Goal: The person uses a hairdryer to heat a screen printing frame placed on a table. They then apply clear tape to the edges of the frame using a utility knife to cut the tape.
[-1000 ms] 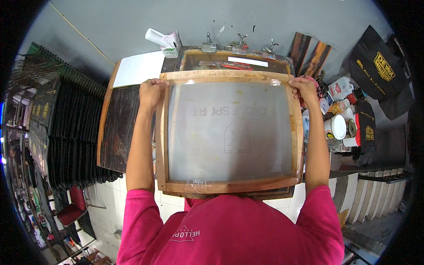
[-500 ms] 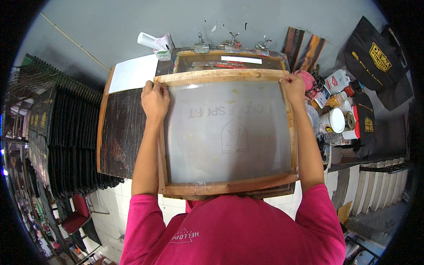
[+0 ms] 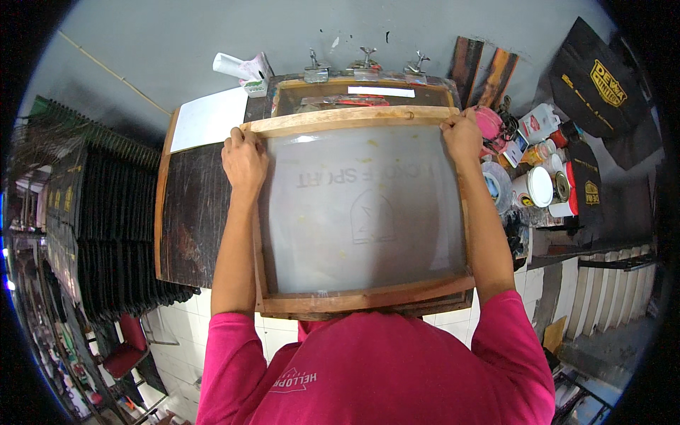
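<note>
A wooden-framed printing screen (image 3: 354, 219) with pale grey mesh lies in front of me, over the bench. Faint lettering and an arched emblem show in the mesh. My left hand (image 3: 245, 161) is closed on the frame's far left corner, its fingers curled over the wood. At the far right corner my right hand (image 3: 462, 138) grips the frame the same way. Just beyond the far bar, a second wooden frame (image 3: 289, 95) sits under metal hinge clamps (image 3: 366, 64). A white strip (image 3: 381, 92) and some red-edged tools (image 3: 347, 101) lie on it.
A dark wooden bench (image 3: 195, 212) extends left, with a white sheet (image 3: 209, 119) at its back. Paint tubs (image 3: 533, 188), bottles and a pink roll of material (image 3: 489, 122) crowd the right. Black bags (image 3: 113, 219) hang in rows at left; wooden boards (image 3: 482, 74) lean on the wall.
Both hands still grip the screen's far corners. The screen has shifted slightly against the bench, and the right hand's fingers have moved a little on the frame. The whole view has moved slightly.
</note>
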`<move>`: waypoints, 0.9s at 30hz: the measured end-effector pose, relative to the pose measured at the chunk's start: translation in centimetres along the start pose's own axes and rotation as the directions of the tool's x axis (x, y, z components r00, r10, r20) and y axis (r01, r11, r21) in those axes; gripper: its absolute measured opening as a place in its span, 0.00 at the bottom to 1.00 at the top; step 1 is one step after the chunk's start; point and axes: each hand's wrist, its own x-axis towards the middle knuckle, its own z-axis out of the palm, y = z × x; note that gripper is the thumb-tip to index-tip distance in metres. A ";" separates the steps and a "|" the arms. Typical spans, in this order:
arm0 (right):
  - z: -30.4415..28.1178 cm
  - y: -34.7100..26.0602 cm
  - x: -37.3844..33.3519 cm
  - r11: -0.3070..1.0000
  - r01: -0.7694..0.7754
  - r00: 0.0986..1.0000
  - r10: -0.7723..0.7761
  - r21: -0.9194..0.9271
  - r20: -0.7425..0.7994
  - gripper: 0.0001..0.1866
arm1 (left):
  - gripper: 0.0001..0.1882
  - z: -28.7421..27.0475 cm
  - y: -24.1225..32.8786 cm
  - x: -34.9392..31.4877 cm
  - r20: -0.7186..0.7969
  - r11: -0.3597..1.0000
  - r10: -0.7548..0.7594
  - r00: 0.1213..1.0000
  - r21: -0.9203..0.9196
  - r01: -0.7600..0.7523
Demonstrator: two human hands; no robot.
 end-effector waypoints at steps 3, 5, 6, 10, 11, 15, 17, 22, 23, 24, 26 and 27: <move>-0.2 -0.9 -0.3 1.000 0.011 1.000 -0.011 -0.028 -0.007 0.08 | 0.10 -0.3 0.0 0.0 0.014 1.000 -0.001 1.000 0.003 0.001; 0.1 -0.6 -0.3 0.998 0.041 0.998 -0.044 -0.057 -0.042 0.08 | 0.10 -0.5 0.2 0.2 0.043 1.000 -0.004 0.999 -0.006 0.004; 0.2 -0.5 -0.4 0.994 0.064 0.996 -0.069 -0.089 -0.050 0.08 | 0.11 -0.6 0.3 0.2 0.054 1.000 -0.008 0.999 0.003 0.008; 2.0 1.1 0.1 0.976 0.054 0.996 -0.067 -0.213 -0.056 0.12 | 0.15 0.3 0.7 0.4 -0.023 0.999 0.035 0.999 0.018 -0.035; 2.1 0.7 0.1 0.976 0.054 0.996 -0.068 -0.209 -0.061 0.15 | 0.16 0.0 0.5 0.4 0.044 1.000 0.009 0.999 0.017 -0.010; 1.5 -0.1 0.2 0.974 0.071 0.992 -0.091 -0.215 -0.084 0.19 | 0.15 -0.2 0.6 0.8 0.143 0.995 0.032 0.989 0.092 -0.045; 1.5 -0.4 0.7 0.979 0.051 0.997 -0.062 -0.197 -0.049 0.19 | 0.14 -0.2 0.5 1.0 0.126 0.991 0.050 0.991 0.121 -0.065; 1.2 -0.8 1.1 0.977 0.010 1.000 -0.012 -0.211 -0.008 0.20 | 0.12 0.5 0.3 1.6 0.085 0.991 0.049 0.995 0.122 -0.059; 1.3 -0.7 1.1 0.971 0.018 1.000 -0.021 -0.238 -0.011 0.20 | 0.11 0.3 0.3 1.6 0.066 0.993 0.058 0.996 0.103 -0.065; 1.8 -0.7 0.7 0.983 0.037 0.999 -0.035 -0.179 0.015 0.18 | 0.11 -0.1 0.4 1.0 0.018 0.994 0.098 0.995 0.048 -0.098; 3.6 -1.2 -0.5 0.996 0.067 0.996 -0.064 -0.057 0.054 0.16 | 0.10 -1.5 2.6 0.0 -0.089 0.982 0.175 0.980 -0.057 -0.181; 2.8 -4.3 -1.7 0.984 0.169 0.958 -0.150 -0.057 0.243 0.14 | 0.10 -0.6 3.0 -0.9 -0.030 0.967 0.193 0.981 -0.164 -0.195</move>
